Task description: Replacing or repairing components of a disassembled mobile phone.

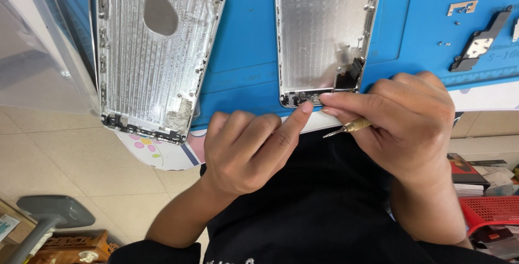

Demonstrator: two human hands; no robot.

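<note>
A bare phone rear housing (324, 37) is seen lying on the blue repair mat (248, 37) at the desk's near edge. Its bottom corner is touched by the left hand (246, 153), index finger extended, others curled. A brass-tipped precision screwdriver (348, 128) is gripped in the right hand (408, 123), fingertips pinched at the housing's bottom edge. A second housing (157, 53) lies at the mat's left edge.

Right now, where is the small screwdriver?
In the head view, the screwdriver sits in the right hand, right of centre, just below the near edge of the right phone housing.
</note>
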